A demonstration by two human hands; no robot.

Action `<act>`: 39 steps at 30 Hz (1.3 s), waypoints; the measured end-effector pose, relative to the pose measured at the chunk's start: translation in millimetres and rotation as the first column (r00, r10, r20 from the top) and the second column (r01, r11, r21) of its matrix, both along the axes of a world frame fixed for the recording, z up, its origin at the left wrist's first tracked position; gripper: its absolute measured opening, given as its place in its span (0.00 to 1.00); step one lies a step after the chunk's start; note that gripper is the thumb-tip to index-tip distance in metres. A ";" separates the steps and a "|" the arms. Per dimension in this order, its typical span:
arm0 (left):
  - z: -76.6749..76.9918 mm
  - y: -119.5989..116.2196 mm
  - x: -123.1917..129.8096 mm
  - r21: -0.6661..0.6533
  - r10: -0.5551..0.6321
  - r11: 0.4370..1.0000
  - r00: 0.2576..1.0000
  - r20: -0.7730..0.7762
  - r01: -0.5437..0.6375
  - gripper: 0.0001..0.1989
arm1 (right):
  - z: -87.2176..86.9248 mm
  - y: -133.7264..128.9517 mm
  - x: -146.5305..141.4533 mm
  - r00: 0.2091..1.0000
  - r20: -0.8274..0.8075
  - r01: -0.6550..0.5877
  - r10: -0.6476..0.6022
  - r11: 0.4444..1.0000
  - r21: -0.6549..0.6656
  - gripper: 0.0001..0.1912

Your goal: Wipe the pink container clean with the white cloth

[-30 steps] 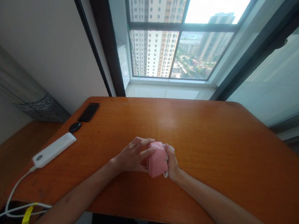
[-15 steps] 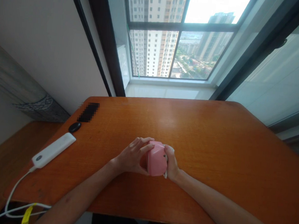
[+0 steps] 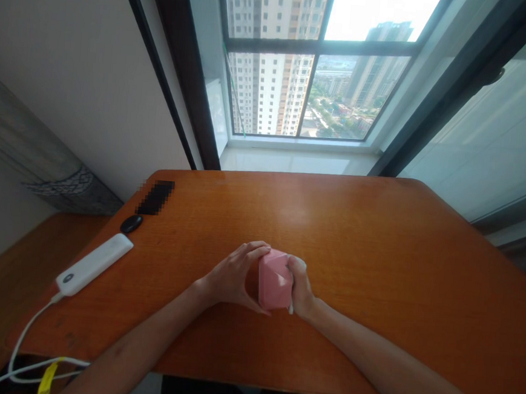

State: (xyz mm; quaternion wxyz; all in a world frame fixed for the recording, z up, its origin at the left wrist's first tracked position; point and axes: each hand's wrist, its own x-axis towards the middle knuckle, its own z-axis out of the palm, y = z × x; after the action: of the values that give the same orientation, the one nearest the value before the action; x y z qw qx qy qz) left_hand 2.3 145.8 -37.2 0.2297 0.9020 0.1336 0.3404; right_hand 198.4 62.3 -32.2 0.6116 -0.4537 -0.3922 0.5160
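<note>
Got a bright setup here, folks: a big dark-framed window (image 3: 317, 61) looks out on high-rise towers, and under it sits an orange wooden bench (image 3: 355, 240) with a pale wall (image 3: 80, 85) off to the left. Both forearms come in from the near edge of the bench, and the action is right in the middle. The left hand (image 3: 233, 276) and right hand (image 3: 300, 287) are together, clamped from either side on a pink faceted block (image 3: 274, 280), which sits between the palms near the bench's centre. We can't really tell from up here if it's touching the wood or held just above it, since the hands hide its lower edges.

Over on the left there's a long white power bank (image 3: 92, 264), by the looks of it, with a white cable (image 3: 19, 339) trailing off the bench past a yellow tag (image 3: 47, 380). Beyond it are a small black disc (image 3: 131, 224) and a pixelated dark rectangle (image 3: 155, 197).

We'd watch the grip: those smooth facets could slip if the pressure eases. The left forearm also passes close to that cable, so a wide sweep could snag it.
</note>
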 end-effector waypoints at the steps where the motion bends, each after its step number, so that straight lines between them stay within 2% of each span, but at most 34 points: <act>1: 0.0 0.1 0.2 -0.010 -0.004 1.000 1.000 0.005 0.004 0.70 | -1.2 0.2 0.3 1.000 0.006 0.004 -0.004 1.000 0.002 0.32; 9: 1.9 2.0 0.0 -0.051 0.016 0.999 0.999 -0.028 -0.018 0.71 | -3.1 -0.9 2.8 0.996 0.093 0.003 -0.006 0.999 0.036 0.32; 15: 9.4 0.7 1.3 0.008 0.053 0.999 0.999 -0.003 -0.053 0.70 | -1.9 -3.4 3.3 0.987 0.154 0.040 -0.049 0.997 0.059 0.34; 23: 8.8 2.9 1.4 0.044 0.124 0.992 0.989 -0.084 -0.121 0.69 | 1.1 -6.7 4.4 0.981 0.194 -0.019 0.005 0.998 0.066 0.35; 30: 9.0 4.9 4.1 -0.005 0.085 0.996 0.989 -0.118 -0.087 0.65 | -8.7 -7.5 4.5 0.973 0.226 0.036 -0.048 0.998 0.056 0.35; 35: 12.2 4.4 5.6 -0.037 0.087 0.995 0.988 -0.125 -0.092 0.61 | -9.7 -8.6 4.7 0.967 0.253 -0.038 0.017 0.996 0.079 0.35; 39: 14.9 3.6 6.7 -0.040 0.110 0.992 0.979 -0.170 -0.118 0.57 | -12.9 -9.4 5.7 0.949 0.313 -0.018 -0.024 0.991 0.132 0.36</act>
State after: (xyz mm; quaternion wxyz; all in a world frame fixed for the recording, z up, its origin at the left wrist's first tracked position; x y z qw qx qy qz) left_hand 9.0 149.4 -22.3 0.2204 0.9121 0.2124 0.2727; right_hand 204.1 53.0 -45.1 0.5710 -0.4888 -0.5174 0.4091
